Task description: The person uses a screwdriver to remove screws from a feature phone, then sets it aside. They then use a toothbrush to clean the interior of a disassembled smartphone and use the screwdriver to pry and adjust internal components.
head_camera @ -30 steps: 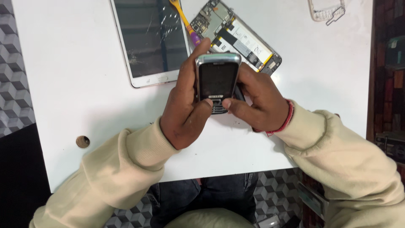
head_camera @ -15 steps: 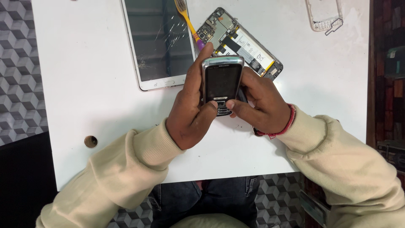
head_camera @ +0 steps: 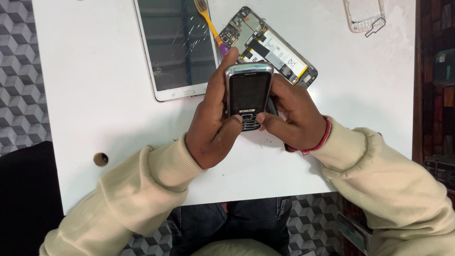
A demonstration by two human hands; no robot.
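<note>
Presently both hands clamp a small keypad phone, dark screen facing up, held just above the white table. Left hand wraps the phone's left edge, fingers reaching past its top corner, thumb pressed on the lower keypad. Right hand grips the right edge, thumb meeting the keypad from the other side; a red band circles that wrist. Just beyond the phone lies an opened smartphone, circuit board and battery exposed. Left of the phone rests a white tablet with a cracked screen, a yellow toothbrush lying across its edge. Well right of the phone, at the table's far edge, sits a white phone frame.
</note>
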